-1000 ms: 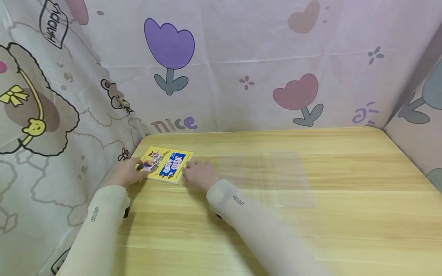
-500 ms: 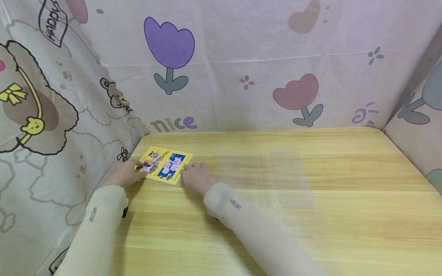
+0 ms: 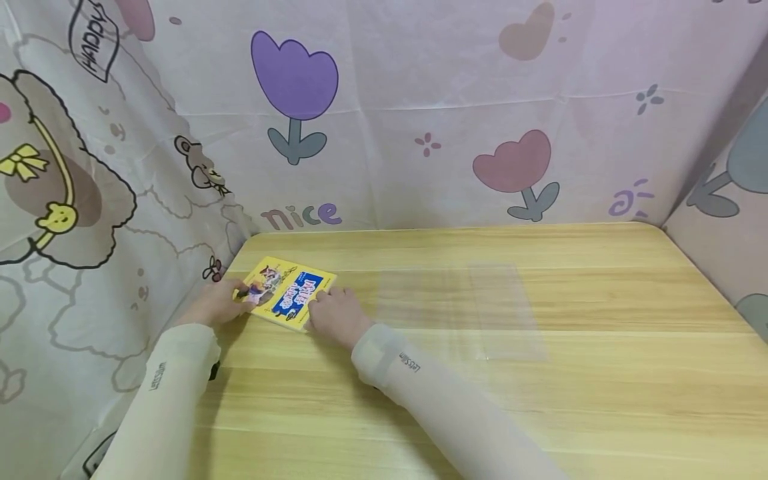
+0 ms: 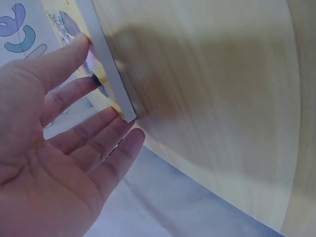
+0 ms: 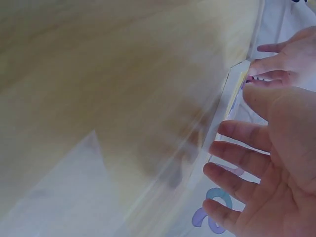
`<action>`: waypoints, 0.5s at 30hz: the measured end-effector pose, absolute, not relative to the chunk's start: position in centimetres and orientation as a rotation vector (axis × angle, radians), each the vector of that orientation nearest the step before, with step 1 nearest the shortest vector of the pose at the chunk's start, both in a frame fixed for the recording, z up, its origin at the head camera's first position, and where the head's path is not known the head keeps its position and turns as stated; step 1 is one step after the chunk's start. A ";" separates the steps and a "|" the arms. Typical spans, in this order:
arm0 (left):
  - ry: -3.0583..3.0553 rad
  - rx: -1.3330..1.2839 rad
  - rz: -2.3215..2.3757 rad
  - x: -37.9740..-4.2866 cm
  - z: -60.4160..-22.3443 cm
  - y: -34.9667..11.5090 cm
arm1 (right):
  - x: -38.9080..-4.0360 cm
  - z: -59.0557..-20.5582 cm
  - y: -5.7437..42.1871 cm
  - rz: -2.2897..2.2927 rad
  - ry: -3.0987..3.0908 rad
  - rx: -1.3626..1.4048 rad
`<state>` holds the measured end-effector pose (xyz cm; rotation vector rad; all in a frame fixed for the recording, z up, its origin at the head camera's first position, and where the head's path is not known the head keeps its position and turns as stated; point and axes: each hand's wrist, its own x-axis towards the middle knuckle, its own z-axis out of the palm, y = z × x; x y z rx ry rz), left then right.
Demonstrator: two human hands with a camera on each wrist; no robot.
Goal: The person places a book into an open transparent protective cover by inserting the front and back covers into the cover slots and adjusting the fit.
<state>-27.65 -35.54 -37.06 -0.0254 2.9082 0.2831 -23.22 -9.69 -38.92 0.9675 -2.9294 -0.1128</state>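
A thin yellow book with a blue title panel and a cartoon animal lies at an angle on the far left of the wooden table. My left hand holds its left end; the left wrist view shows the thumb on the near edge, with other fingertips at the corner. At the right end, my right hand grips the near corner, thumb by the edge and fingers along the side. A clear plastic sheet lies flat to the right of that hand.
The wooden table meets a patterned cloth backdrop behind and on both sides. A hanging cloth stands close beside the left forearm and the book's left end.
The book's right end has swung toward me, drawn by my right hand, which has moved slightly nearer. My left hand stays almost in place at the left end.
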 end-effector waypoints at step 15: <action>2.944 0.110 0.213 -26.3 -36.5 -35.5 | -22.4 -38.6 -10.7 -0.163 -2.931 0.906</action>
